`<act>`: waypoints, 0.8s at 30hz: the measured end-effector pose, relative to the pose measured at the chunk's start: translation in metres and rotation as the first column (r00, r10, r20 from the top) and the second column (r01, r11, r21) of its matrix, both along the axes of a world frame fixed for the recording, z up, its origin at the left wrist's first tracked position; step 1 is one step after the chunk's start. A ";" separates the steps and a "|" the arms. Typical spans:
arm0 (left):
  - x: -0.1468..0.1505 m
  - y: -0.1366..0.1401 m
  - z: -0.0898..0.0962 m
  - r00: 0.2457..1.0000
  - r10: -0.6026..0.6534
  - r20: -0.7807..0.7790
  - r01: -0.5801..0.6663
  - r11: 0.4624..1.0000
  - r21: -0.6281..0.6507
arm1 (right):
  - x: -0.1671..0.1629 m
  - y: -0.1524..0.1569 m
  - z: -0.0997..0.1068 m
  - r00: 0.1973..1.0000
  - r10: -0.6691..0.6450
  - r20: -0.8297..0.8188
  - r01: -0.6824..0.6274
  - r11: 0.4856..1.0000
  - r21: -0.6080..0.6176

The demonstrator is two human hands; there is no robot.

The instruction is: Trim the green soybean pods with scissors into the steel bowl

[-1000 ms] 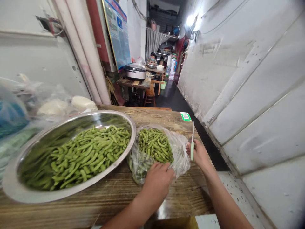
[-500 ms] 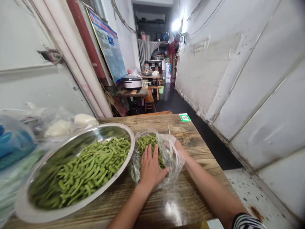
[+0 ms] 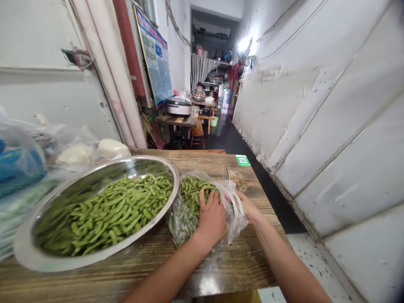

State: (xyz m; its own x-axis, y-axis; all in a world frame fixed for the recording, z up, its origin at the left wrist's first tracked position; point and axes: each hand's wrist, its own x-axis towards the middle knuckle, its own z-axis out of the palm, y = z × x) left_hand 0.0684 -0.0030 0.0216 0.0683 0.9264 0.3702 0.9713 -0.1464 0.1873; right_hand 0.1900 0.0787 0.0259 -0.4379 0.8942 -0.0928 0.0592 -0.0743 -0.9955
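Observation:
A clear plastic bag (image 3: pixel 181 225) full of green soybean pods (image 3: pixel 194 191) lies on the wooden table, its mouth bunched towards the right. My left hand (image 3: pixel 213 214) rests on the pods, back up, its fingers reaching forward and partly apart; the thumb is hidden. At the bag's right edge my right hand (image 3: pixel 248 207) closes around what looks like scissors (image 3: pixel 239 203) with a pale green handle, a thin metal tip poking up beyond the plastic. Left of the bag stands a wide steel basin (image 3: pixel 33 263) with many loose pods (image 3: pixel 126 210) in it.
Plastic bags, one with blue contents (image 3: pixel 22 162), crowd the left side. A QR-code sticker (image 3: pixel 243 160) marks the table's far right corner. Further off are a pinkish cooker (image 3: pixel 178 108) on another table, a stool, a green bin (image 3: pixel 213 121) and a seated person (image 3: pixel 200 90).
My left hand has slid to the right over the pods, its spread thumb now out of sight. The green handle by my right hand shows more clearly. The view has shifted slightly.

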 end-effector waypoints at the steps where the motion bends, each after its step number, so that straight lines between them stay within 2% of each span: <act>1: 0.005 0.003 0.002 0.999 -0.039 -0.037 0.039 0.999 0.010 | 0.006 -0.001 0.000 0.999 -0.025 0.021 0.025 0.999 0.023; 3: 0.012 0.009 0.002 0.989 -0.094 -0.112 0.097 0.995 0.021 | 0.022 -0.001 0.004 0.993 -0.098 0.064 0.093 0.992 0.083; 6: 0.021 0.022 -0.009 0.964 -0.154 -0.217 0.144 0.988 -0.060 | 0.043 -0.001 0.017 0.971 -0.216 0.099 0.197 0.966 0.170; 8: 0.031 0.030 -0.021 0.940 -0.230 -0.250 0.201 0.970 -0.135 | 0.044 -0.003 0.026 0.947 -0.308 0.097 0.268 0.916 0.298; 9: 0.037 0.033 -0.026 0.935 -0.256 -0.245 0.219 0.961 -0.166 | 0.040 -0.004 0.029 0.947 -0.309 0.088 0.260 0.897 0.357; 10: 0.042 0.036 -0.032 0.935 -0.265 -0.234 0.223 0.956 -0.191 | 0.033 -0.005 0.031 0.969 -0.230 0.086 0.183 0.911 0.371; 12: 0.050 0.038 -0.039 0.952 -0.216 -0.218 0.167 0.960 -0.223 | 0.012 -0.003 0.030 0.989 0.002 0.150 -0.059 0.924 0.378; 13: 0.052 0.037 -0.040 0.962 -0.169 -0.216 0.118 0.965 -0.233 | 0.001 0.000 0.027 0.971 0.066 0.228 -0.157 0.900 0.406; 15: 0.050 0.030 -0.039 0.970 -0.108 -0.218 0.048 0.963 -0.265 | -0.016 0.012 0.017 0.884 0.051 0.465 -0.308 0.811 0.497; 17: 0.042 0.021 -0.034 0.972 -0.103 -0.211 0.035 0.952 -0.304 | -0.025 0.027 0.004 0.864 0.006 0.503 -0.302 0.807 0.508; 20: 0.030 0.008 -0.027 0.963 -0.157 -0.221 0.082 0.946 -0.314 | -0.022 0.046 -0.014 0.853 -0.090 0.514 -0.223 0.828 0.515; 24: 0.023 -0.009 -0.028 0.960 -0.153 -0.233 0.070 0.942 -0.328 | -0.011 0.052 -0.029 0.845 -0.154 0.511 -0.152 0.849 0.506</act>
State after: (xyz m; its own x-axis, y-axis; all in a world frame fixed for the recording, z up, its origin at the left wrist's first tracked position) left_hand 0.0911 -0.0121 -0.0060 0.2303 0.9729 0.0189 0.9731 -0.2302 -0.0065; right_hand 0.1793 0.1306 -0.0030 -0.4584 0.8734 0.1646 0.5711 0.4313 -0.6985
